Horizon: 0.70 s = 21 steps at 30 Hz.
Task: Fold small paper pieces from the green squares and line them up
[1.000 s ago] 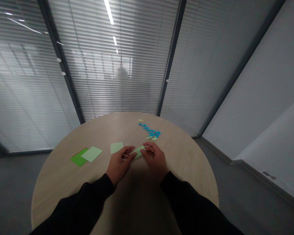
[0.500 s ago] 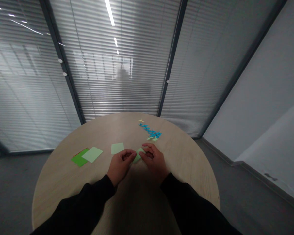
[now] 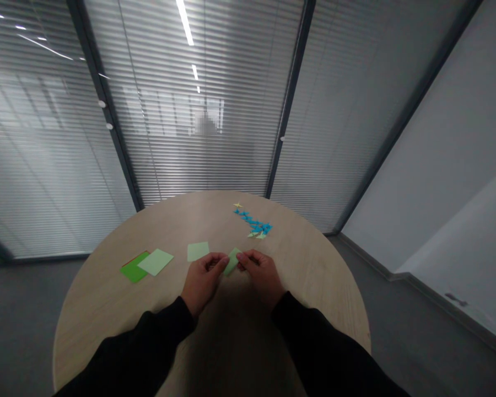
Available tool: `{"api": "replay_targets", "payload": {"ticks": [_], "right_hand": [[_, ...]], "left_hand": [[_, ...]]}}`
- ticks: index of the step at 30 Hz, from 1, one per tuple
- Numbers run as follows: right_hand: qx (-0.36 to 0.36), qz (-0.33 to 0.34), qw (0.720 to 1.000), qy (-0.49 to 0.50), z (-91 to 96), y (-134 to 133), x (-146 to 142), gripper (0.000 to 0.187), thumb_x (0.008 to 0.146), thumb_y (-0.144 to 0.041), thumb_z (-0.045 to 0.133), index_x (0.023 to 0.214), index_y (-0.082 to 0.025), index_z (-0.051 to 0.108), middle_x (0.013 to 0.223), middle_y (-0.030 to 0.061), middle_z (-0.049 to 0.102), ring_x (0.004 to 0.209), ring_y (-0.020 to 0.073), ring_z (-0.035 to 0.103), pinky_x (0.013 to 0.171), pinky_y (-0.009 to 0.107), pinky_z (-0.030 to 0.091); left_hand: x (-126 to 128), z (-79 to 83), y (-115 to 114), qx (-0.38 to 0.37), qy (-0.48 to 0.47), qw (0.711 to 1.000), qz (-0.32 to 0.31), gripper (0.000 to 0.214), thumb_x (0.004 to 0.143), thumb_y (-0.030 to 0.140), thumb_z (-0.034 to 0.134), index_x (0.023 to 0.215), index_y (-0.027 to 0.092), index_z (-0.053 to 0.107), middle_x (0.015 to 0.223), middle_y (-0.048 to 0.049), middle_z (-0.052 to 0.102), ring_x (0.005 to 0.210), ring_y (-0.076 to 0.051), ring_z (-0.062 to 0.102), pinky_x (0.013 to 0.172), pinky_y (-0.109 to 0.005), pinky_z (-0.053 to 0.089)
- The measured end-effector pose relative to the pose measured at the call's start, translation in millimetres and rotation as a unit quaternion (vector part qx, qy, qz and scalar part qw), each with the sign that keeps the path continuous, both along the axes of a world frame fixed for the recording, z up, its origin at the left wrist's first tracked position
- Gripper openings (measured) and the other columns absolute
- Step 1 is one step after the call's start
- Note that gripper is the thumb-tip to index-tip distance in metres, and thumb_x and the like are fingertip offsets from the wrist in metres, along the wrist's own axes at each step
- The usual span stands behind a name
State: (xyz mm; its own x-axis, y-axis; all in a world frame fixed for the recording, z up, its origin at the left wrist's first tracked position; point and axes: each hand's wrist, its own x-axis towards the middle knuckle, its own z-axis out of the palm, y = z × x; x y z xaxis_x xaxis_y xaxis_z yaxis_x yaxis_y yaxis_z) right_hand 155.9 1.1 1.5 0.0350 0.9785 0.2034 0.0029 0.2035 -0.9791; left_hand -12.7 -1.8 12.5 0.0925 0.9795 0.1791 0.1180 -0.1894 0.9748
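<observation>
Between my two hands is a small folded piece of light green paper [image 3: 232, 262], held above the near middle of the round table. My left hand [image 3: 204, 279] pinches its left edge between thumb and fingers. At its upper right edge, the thumb and curled fingers of my right hand [image 3: 261, 274] close on the same paper. A flat light green sheet [image 3: 197, 251] lies just beyond my left hand. Part of the folded paper is hidden by my fingers.
On the round wooden table [image 3: 119, 314], a pale green sheet [image 3: 156, 262] overlaps bright green paper [image 3: 134, 268] at left. Several small blue folded paper pieces [image 3: 254, 223] form a line at the back right, with a yellow one [image 3: 237, 205] and light green ones [image 3: 261, 235] at its ends.
My right hand's raised fingers have come down and closed in, and its thumb has moved up along the paper's right edge. The left hand keeps its pinch in about the same place.
</observation>
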Motion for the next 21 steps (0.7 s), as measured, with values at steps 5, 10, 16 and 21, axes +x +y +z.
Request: {"api": "replay_targets", "payload": {"ticks": [5, 10, 16, 21], "right_hand": [[-0.018, 0.04, 0.999, -0.032, 2.2, -2.1, -2.0, 0.029, 0.079, -0.043, 0.071, 0.066, -0.017, 0.065, 0.063, -0.001, 0.057, 0.061, 0.0133, 0.05, 0.06, 0.026, 0.039], [-0.011, 0.012, 0.998, -0.061, 1.6, -2.2, -2.4, 0.031, 0.081, -0.042, 0.07, 0.065, -0.017, 0.064, 0.062, -0.0012, 0.057, 0.06, 0.0129, 0.048, 0.059, 0.026, 0.037], [-0.004, 0.047, 0.994, -0.098, -0.5, -2.8, -3.1, 0.031, 0.083, -0.044, 0.068, 0.07, -0.016, 0.07, 0.063, -0.0012, 0.059, 0.061, 0.013, 0.05, 0.059, 0.026, 0.037], [0.011, 0.058, 0.992, -0.113, -1.6, -4.6, -2.5, 0.029, 0.084, -0.043, 0.069, 0.075, -0.015, 0.075, 0.066, -0.0003, 0.064, 0.063, 0.0144, 0.055, 0.061, 0.026, 0.04]], "left_hand": [[-0.5, 0.3, -0.1, 0.0, -0.022, 1.0, 0.011, 0.034, 0.081, 0.048, 0.067, 0.089, 0.015, 0.073, 0.083, -0.0075, 0.074, 0.076, -0.021, 0.063, 0.072, -0.032, 0.047], [1.8, -1.2, -0.5, -0.021, -0.05, 0.998, 0.016, 0.035, 0.079, 0.048, 0.07, 0.089, 0.015, 0.073, 0.082, -0.0065, 0.073, 0.074, -0.019, 0.062, 0.072, -0.031, 0.046], [4.9, -5.8, -0.4, -0.057, -0.125, 0.991, 0.008, 0.036, 0.078, 0.049, 0.072, 0.089, 0.015, 0.071, 0.08, -0.0039, 0.07, 0.07, -0.016, 0.06, 0.069, -0.028, 0.046], [5.7, -2.8, -1.4, -0.055, -0.145, 0.987, -0.05, 0.036, 0.076, 0.045, 0.076, 0.098, 0.017, 0.068, 0.088, -0.0058, 0.073, 0.077, -0.018, 0.065, 0.073, -0.029, 0.049]]}}
